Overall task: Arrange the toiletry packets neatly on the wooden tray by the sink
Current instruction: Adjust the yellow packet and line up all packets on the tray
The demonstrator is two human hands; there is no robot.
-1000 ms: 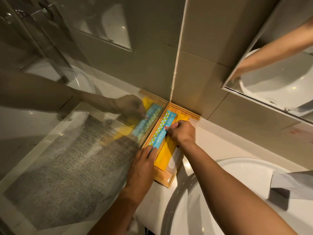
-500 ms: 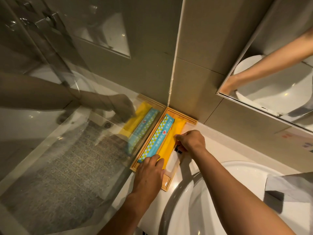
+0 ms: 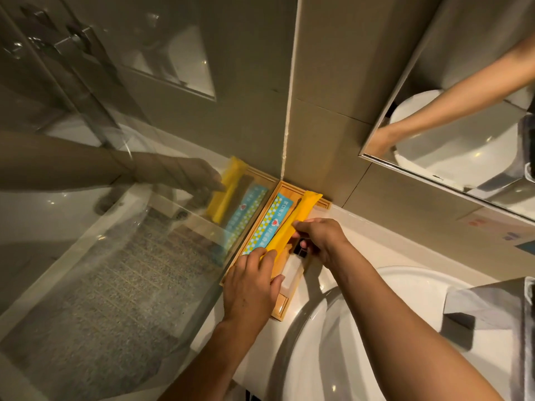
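A wooden tray [image 3: 282,309] sits in the corner between the glass panel and the tiled wall. A blue dotted packet [image 3: 267,224] lies flat along its left side. A long yellow packet [image 3: 298,218] is tilted up on its edge beside it. My right hand [image 3: 321,238] pinches the yellow packet's middle from the right. My left hand [image 3: 252,287] rests fingers on the near ends of the blue and yellow packets. A clear packet with a black mark [image 3: 293,269] lies on the tray's right side, partly under my hands.
A white round sink [image 3: 376,328] is just right of the tray, on a white counter [image 3: 373,244]. The glass shower panel [image 3: 139,241] on the left reflects the tray and hand. A mirror [image 3: 463,131] hangs at upper right. A tissue box [image 3: 492,308] is at the right edge.
The yellow packet has been lifted from flat to standing on its edge. My right hand moved onto it from the clear packet. My left hand stays at the packets' near ends.
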